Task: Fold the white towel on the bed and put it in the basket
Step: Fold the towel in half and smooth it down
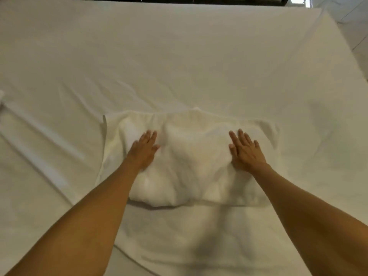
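Sheet strip: a narrow white band of cloth (33,150) lies on the bed at the far left, running diagonally, apart from the towel.
Bed: white sheet (179,56) covers the whole mattress, creased in long lines fanning toward the middle.
Left hand: left hand (144,149) lies flat on the left part of the towel, palm down, fingers straight and close together, nothing gripped.
Towel: white towel (191,160) sits in the middle of the bed, folded into a wide rectangle of several layers; its near edge is a rounded, thick fold, its far edge is flatter with 1 corner sticking up slightly.
Right hand: right hand (246,150) presses flat on the right part of the towel, fingers straight and slightly spread, holding nothing.
Floor: pale tiles (350,20) show past the bed's far right corner.
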`<state>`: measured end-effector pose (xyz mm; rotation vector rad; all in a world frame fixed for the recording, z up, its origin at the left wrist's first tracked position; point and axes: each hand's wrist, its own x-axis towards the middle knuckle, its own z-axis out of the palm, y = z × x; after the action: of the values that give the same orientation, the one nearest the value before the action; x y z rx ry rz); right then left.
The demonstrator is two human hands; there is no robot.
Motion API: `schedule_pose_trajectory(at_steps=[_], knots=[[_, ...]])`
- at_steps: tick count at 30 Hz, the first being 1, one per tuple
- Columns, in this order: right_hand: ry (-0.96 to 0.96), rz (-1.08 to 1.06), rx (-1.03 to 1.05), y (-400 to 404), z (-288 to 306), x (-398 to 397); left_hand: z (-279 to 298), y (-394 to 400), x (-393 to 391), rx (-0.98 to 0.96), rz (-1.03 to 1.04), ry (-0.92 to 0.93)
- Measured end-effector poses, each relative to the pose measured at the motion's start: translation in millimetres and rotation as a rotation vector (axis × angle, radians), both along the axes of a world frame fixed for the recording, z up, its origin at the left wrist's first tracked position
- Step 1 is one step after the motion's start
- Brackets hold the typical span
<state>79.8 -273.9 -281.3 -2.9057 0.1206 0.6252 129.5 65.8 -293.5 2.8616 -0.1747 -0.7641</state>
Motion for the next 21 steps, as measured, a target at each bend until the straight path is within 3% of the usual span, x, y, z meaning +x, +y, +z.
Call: schedule_pose_trajectory(at_steps=[5,11,17,21], knots=[[0.053,-0.022,-0.006,-1,-12,2,-13,2,-3,0.023,-0.025,0.036],[-0.116,-0.025,0.039,13,-11,-72,-4,0,-51,-0.109,0.029,-0.075],[-0.045,0.189,-0.152,2,-36,-153,-19,19,-157,0.008,-0.213,-0.178],[-0.084,0.258,-0.187,0,-38,-144,-26,22,-160,0.076,-0.284,-0.310]])
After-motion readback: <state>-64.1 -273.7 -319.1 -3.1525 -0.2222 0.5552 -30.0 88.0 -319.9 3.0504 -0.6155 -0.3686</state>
